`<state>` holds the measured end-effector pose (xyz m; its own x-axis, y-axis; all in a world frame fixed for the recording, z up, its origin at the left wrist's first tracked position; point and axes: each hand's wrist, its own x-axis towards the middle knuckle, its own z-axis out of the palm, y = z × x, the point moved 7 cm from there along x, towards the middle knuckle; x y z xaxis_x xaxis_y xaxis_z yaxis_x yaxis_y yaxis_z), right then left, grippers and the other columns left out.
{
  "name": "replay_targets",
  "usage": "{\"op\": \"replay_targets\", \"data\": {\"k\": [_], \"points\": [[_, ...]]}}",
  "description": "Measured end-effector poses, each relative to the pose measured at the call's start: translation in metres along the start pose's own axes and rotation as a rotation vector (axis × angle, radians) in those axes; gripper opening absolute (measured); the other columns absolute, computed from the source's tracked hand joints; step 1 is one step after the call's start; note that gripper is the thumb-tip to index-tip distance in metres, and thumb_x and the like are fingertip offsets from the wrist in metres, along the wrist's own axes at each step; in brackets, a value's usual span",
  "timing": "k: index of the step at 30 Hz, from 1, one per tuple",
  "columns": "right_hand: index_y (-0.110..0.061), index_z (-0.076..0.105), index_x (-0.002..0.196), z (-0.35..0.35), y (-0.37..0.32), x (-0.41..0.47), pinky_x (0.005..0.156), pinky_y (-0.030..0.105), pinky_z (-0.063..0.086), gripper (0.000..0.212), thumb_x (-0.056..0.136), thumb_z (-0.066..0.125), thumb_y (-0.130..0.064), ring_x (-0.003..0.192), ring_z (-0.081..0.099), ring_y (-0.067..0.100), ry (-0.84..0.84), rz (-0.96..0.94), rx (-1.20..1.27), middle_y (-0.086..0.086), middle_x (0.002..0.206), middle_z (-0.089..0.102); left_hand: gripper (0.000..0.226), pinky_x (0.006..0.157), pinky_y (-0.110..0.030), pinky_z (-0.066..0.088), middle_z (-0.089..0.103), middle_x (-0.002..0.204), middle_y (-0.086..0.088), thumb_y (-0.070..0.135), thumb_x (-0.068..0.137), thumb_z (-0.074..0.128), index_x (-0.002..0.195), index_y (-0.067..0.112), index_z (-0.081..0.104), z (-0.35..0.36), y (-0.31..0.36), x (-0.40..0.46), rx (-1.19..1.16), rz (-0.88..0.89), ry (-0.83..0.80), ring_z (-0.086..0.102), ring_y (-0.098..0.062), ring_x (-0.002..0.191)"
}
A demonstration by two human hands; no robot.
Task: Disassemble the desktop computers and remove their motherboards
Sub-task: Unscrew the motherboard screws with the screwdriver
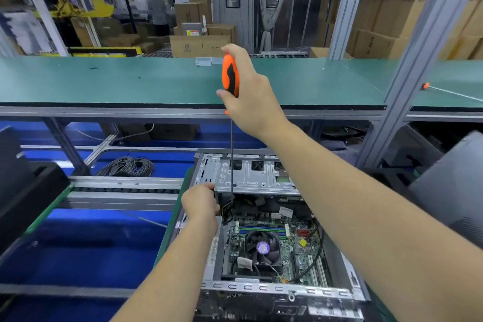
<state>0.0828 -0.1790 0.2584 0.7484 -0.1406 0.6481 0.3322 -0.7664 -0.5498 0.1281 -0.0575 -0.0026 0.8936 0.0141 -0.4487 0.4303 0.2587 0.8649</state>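
An open desktop case (pixel 251 289) lies on its side in front of me, showing the green motherboard (pixel 300 246) with a black CPU fan (pixel 262 247). A metal drive cage (pixel 251 175) covers the far part of the case. My right hand (pixel 248 91) grips the orange-and-black handle of a long screwdriver (pixel 230 76), held upright. Its thin shaft runs down past the cage, and the tip is lost in the dark gap at the board's far left corner. My left hand (pixel 200 204) holds the case's left wall beside the cage.
A green-topped workbench (pixel 130 81) runs across behind the case, with a small clear plastic box (pixel 203 61) and a second orange screwdriver (pixel 449 93) at the right. A cable coil (pixel 125 166) lies on the blue floor. Dark computer covers stand at left (pixel 23 191) and right (pixel 454 183).
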Motion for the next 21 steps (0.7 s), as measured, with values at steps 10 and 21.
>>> {"op": "replay_targets", "data": {"k": [10, 21], "points": [[-0.035, 0.029, 0.134, 0.028, 0.042, -0.068, 0.073, 0.035, 0.042, 0.058, 0.093, 0.065, -0.014, 0.082, 0.049, 0.024, -0.047, 0.106, 0.008, -0.010, 0.089, 0.048, 0.022, 0.053, -0.032, 0.031, 0.056, 0.066, 0.005, 0.031, 0.097, 0.040, 0.085, 0.021, 0.055, -0.021, 0.006, -0.019, 1.456, 0.878, 0.005, 0.049, -0.021, 0.060], [-0.035, 0.031, 0.131, 0.056, 0.070, -0.092, 0.066, 0.032, 0.038, 0.057, 0.092, 0.066, -0.011, 0.065, 0.044, 0.006, -0.053, 0.136, -0.033, -0.016, 0.075, 0.040, 0.030, 0.045, -0.031, 0.014, 0.041, 0.053, 0.002, 0.029, 0.095, 0.040, 0.067, 0.021, 0.031, -0.013, -0.011, -0.015, 1.620, 0.987, -0.073, 0.032, -0.014, 0.047]]}}
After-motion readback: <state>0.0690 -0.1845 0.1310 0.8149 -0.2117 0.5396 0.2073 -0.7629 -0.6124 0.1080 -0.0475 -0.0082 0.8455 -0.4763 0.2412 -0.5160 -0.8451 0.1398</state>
